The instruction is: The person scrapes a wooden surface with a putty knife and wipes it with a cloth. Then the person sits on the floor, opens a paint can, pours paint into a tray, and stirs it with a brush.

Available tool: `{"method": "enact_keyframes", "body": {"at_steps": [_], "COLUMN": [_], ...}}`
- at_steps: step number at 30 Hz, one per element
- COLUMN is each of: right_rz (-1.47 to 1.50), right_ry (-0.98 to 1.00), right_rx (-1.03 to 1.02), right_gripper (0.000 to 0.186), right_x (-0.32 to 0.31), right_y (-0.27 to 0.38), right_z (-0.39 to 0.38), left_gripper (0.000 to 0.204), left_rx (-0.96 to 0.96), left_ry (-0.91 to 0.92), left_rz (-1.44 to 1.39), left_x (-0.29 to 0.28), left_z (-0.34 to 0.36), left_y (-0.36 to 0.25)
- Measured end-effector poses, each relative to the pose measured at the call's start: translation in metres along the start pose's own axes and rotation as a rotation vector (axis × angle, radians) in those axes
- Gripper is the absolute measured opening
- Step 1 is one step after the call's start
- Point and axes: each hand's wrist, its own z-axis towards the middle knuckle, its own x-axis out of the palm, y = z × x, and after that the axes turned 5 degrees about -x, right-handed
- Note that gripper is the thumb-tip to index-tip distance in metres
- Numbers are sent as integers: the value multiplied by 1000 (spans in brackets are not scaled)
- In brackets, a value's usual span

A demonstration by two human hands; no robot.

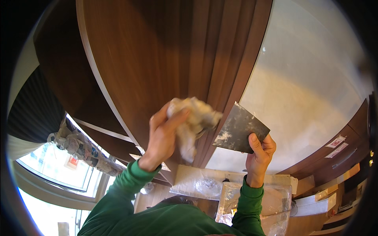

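Note:
My left hand [160, 135] is closed round a crumpled, off-white rag [193, 112], slightly smeared by motion. It hangs in front of the brown wooden panel [153, 59], a loose end drooping below the fingers. In my right hand [260, 153] is a flat, dark, four-sided scraper blade [242, 128], pinched at its lower right corner between thumb and fingers. Pale, dried-looking smears mark the blade's face. The rag and the blade are apart, the blade to the right near the panel's ribbed edge. Whether either hand touches the panel cannot be told.
A pale wall [307, 86] adjoins the panel on the right, with a brown door [334, 153] beyond. Plastic-wrapped packages [271, 204] and cardboard pieces [315, 204] lie below. A bright window [55, 165] and a plastic-wrapped bundle [86, 151] are at the left.

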Motion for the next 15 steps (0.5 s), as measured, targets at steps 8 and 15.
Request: {"method": "enact_keyframes", "body": {"at_steps": [8, 15], "right_rz": [-116, -221], "right_ry": [23, -39], "right_rx": [-14, 18], "right_gripper": [26, 21], "right_x": [7, 18], "right_y": [15, 14], "right_z": [-14, -17], "left_gripper": [28, 34], "left_rx": [-220, -455], "left_ry": [298, 376], "left_rz": [-110, -290], "left_x": [24, 27], "left_z": [40, 34], "left_y": [2, 3]}}
